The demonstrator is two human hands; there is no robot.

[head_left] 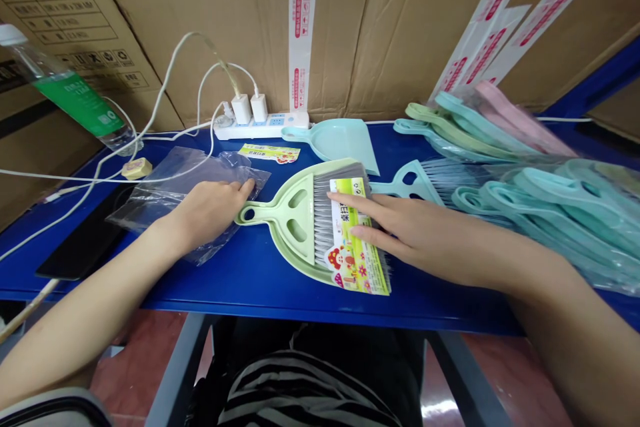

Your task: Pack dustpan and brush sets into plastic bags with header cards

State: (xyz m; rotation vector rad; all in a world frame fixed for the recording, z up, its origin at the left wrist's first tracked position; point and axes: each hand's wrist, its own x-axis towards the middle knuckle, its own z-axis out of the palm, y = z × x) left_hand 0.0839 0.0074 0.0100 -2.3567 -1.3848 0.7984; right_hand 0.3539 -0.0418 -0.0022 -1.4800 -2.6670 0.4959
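Observation:
A light green dustpan [280,247] lies on the blue table with a matching hand brush [295,213] nested on top, its grey bristles pointing right. Across the bristles rests a printed label card [357,253]. My right hand [400,227] reaches over from the right, fingers stretched out, fingertips on the card. My left hand [210,213] is at the handle end, fingers curled over a clear plastic bag [175,167]; its thumb side meets the handle tip, and what the fingers grip is hidden. Behind lies a light blue dustpan [345,140], with a light blue brush [410,180] to the right.
Bagged brush and dustpan sets [540,193] are piled at the right. Another label card [270,152] lies before a power strip [285,123] with chargers and white cables. A black phone [85,240] and a bottle [80,100] stand left. Cardboard boxes [240,7] wall the back.

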